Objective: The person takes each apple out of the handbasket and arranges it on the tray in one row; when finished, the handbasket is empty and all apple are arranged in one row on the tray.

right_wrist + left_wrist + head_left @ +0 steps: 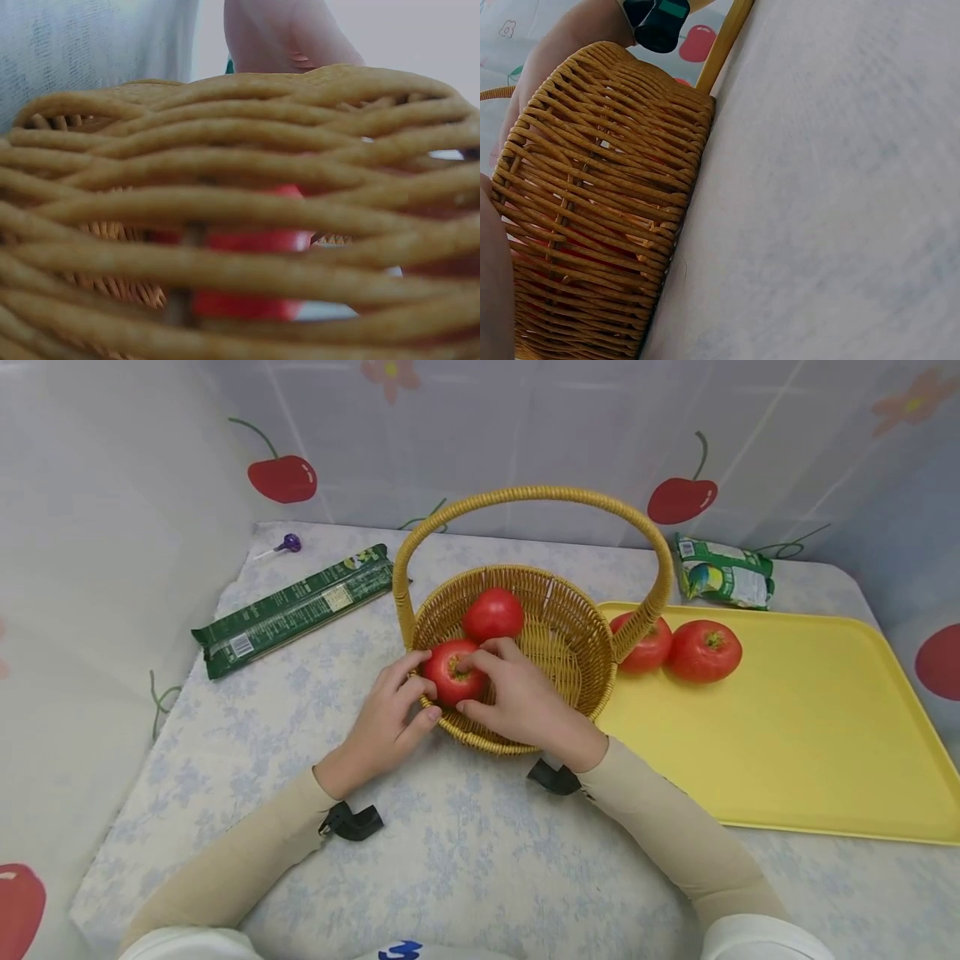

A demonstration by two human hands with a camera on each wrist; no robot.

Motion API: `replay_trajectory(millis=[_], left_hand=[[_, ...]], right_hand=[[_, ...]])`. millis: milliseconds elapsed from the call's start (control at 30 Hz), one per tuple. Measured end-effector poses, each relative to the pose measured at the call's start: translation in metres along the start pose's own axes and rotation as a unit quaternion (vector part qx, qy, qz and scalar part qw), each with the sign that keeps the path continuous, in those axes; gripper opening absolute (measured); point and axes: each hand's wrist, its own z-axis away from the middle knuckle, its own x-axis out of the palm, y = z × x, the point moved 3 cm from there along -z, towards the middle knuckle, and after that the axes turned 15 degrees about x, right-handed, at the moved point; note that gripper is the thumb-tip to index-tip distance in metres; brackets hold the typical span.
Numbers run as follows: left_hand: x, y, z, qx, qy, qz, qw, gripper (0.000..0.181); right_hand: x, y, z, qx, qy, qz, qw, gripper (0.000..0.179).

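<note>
A round wicker basket [577,647] with a tall arched handle stands in mid-table. At its left side, a red tomato [444,675] with a green calyx sits just inside the rim. My right hand [521,697] reaches over the near rim and grips this tomato, thumb and fingers around its top. My left hand [386,718] holds the basket's left rim, fingers over it beside the tomato, thumb outside. A second tomato [495,612] lies behind in the basket. Both wrist views are mostly filled by the woven basket wall [607,187], with red showing through the gaps.
On the right, a yellow tray [795,727] bears two more tomatoes [705,652] near its back left corner. Behind it lies a green packet [726,575]. A long green package [300,610] and purple-handled scissors [288,542] lie at the back left.
</note>
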Motion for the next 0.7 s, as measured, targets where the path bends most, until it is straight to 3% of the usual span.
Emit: replay_trajectory(millis=[333,700], left_hand=[[-0.0013,0.0010,-0.0020,0.008,0.007,-0.008,0.9999,0.065],[0.0003,0.0010,-0.0010,0.008,0.006,-0.007,0.9999,0.066]], right_hand=[[-0.0014,-0.0031,-0.0012,-0.030,0.035,0.029,0.9985,0.018],[0.0022,-0.0042,0.0025,-0.053,0.091,0.058,0.9927,0.010]])
